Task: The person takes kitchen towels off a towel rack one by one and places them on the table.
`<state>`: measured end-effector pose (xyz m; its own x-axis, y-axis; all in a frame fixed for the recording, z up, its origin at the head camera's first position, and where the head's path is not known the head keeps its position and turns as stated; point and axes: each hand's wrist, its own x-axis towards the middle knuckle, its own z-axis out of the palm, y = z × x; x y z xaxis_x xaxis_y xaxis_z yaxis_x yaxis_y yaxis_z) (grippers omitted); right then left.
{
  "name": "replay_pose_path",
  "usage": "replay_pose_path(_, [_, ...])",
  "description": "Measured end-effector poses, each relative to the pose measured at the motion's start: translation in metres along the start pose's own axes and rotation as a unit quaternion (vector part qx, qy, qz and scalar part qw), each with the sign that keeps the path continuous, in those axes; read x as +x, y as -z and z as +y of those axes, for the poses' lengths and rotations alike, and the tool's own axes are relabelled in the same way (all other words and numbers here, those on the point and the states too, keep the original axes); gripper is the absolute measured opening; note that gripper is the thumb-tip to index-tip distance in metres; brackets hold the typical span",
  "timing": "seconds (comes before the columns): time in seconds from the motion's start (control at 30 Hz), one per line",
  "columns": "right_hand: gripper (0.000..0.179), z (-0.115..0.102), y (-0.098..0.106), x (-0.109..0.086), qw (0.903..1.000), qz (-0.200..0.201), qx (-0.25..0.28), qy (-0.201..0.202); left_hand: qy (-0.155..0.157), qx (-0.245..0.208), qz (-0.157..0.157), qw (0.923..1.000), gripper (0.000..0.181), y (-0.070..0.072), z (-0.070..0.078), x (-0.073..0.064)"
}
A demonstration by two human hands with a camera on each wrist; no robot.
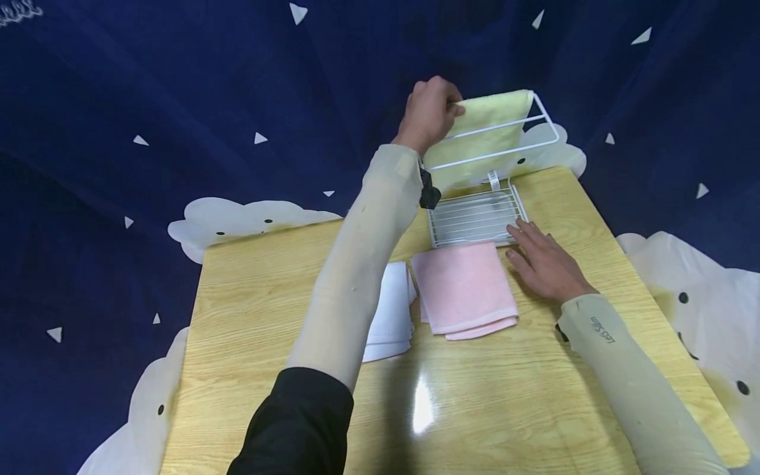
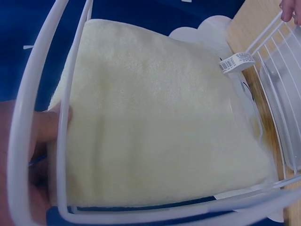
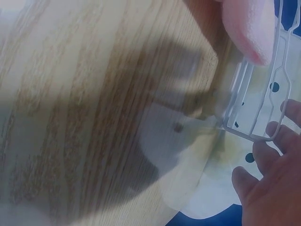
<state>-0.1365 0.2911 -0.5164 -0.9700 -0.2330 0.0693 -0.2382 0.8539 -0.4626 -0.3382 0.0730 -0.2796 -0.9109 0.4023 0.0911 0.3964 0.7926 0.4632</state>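
Note:
A pale yellow towel (image 1: 499, 137) hangs on the upper part of a white wire rack (image 1: 558, 137), behind its front bars. My left hand (image 1: 429, 113) pinches the towel's upper left edge between thumb and fingers; in the left wrist view the towel (image 2: 155, 113) spreads wide beside the rack's bars. At the front right corner of the rack's base, my right hand (image 1: 549, 264) lies with fingers extended, fingertips right at the rim. The right wrist view shows those fingers (image 3: 265, 157) beside the wire corner.
A folded pink towel (image 1: 466, 287) lies on the wooden table (image 1: 261, 316) in front of the rack. Left of it is a folded white towel (image 1: 388, 313), partly hidden by my left forearm. A paper label (image 2: 236, 62) hangs from the rack. Dark blue patterned cloth (image 1: 178, 99) surrounds the table.

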Motion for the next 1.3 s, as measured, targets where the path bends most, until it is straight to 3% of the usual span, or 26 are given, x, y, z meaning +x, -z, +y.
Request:
replay_pose_path(0.2, [0.063, 0.000, 0.000, 0.001, 1.0000, -0.003, 0.002, -0.001, -0.009, 0.003, 0.006, 0.9999, 0.019, 0.003, 0.000, 0.000])
replay_pose_path(0.5, [0.064, 0.003, -0.001, 0.003, 0.9999, -0.005, -0.007, -0.013, -0.032, -0.014, 0.039, 0.9986, 0.020, 0.014, 0.003, -0.003])
replay_pose_path(0.67, [0.065, 0.005, 0.000, 0.003, 0.9998, -0.011, -0.003, -0.017, -0.042, 0.007, 0.048, 0.9979, 0.022, 0.023, 0.005, -0.004])
replay_pose_path(0.93, [0.065, 0.008, 0.001, 0.003, 0.9998, -0.010, -0.006, -0.018, -0.029, 0.016, 0.073, 0.9967, 0.023, 0.040, 0.012, -0.003])
replay_pose_path(1.3, [0.064, 0.005, 0.003, 0.004, 0.9997, -0.013, -0.007, -0.021, -0.011, -0.004, 0.083, 0.9965, 0.025, 0.059, 0.022, -0.006])
